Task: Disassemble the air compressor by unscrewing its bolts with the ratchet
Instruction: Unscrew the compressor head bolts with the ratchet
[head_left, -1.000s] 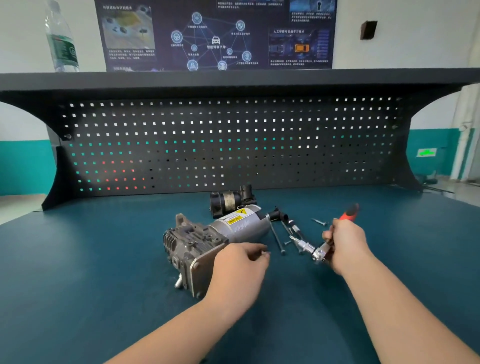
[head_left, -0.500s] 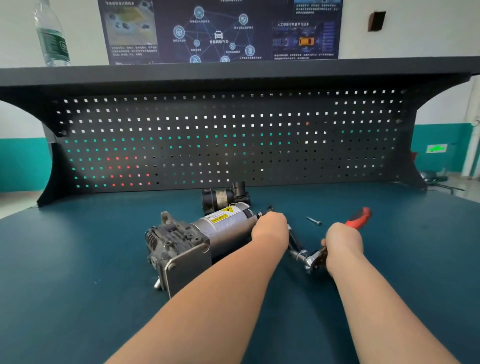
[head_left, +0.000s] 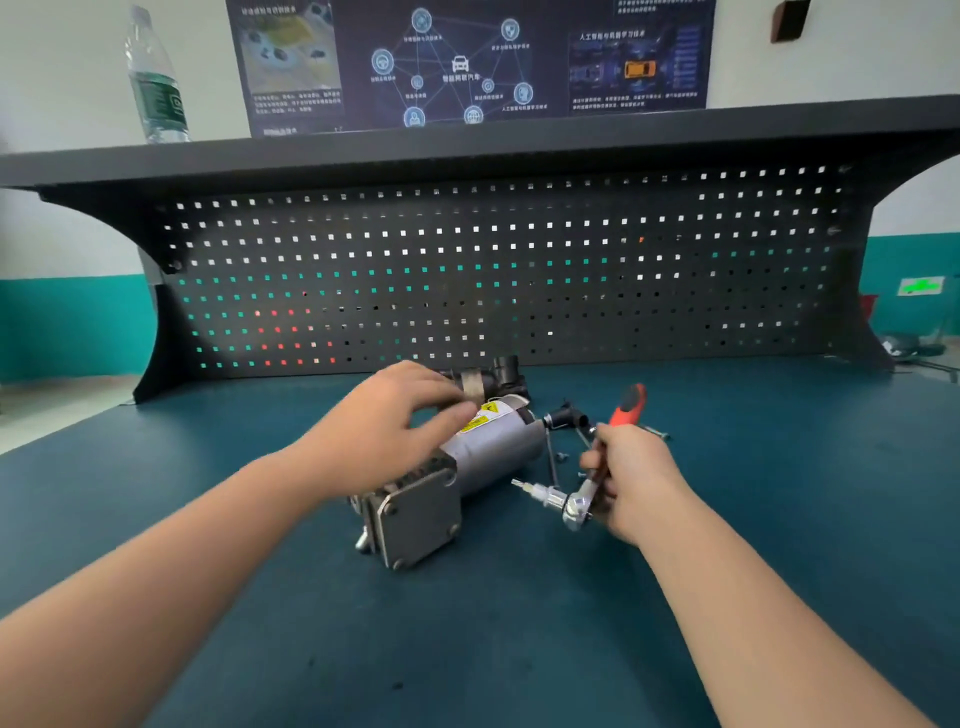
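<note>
Several loose bolts (head_left: 554, 457) lie between air compressor (head_left: 467, 467) and right hand (head_left: 636, 480).

1 compressor (head_left: 488, 457), 1 ratchet (head_left: 597, 467), 2 hands, 1 bottle (head_left: 156, 88)

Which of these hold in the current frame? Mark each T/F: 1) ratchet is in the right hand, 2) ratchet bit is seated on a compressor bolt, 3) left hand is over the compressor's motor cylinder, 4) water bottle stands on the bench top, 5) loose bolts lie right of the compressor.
1) The right hand grips the ratchet by its handle. True.
2) The ratchet bit is seated on a bolt. False: the bit tip points at the air compressor but sits in open air beside it.
3) The left hand is over the motor cylinder. True, fingers spread; contact is unclear through blur.
4) The water bottle stands on the bench top. False: it stands on the upper shelf.
5) Loose bolts lie right of the compressor. True.
</note>
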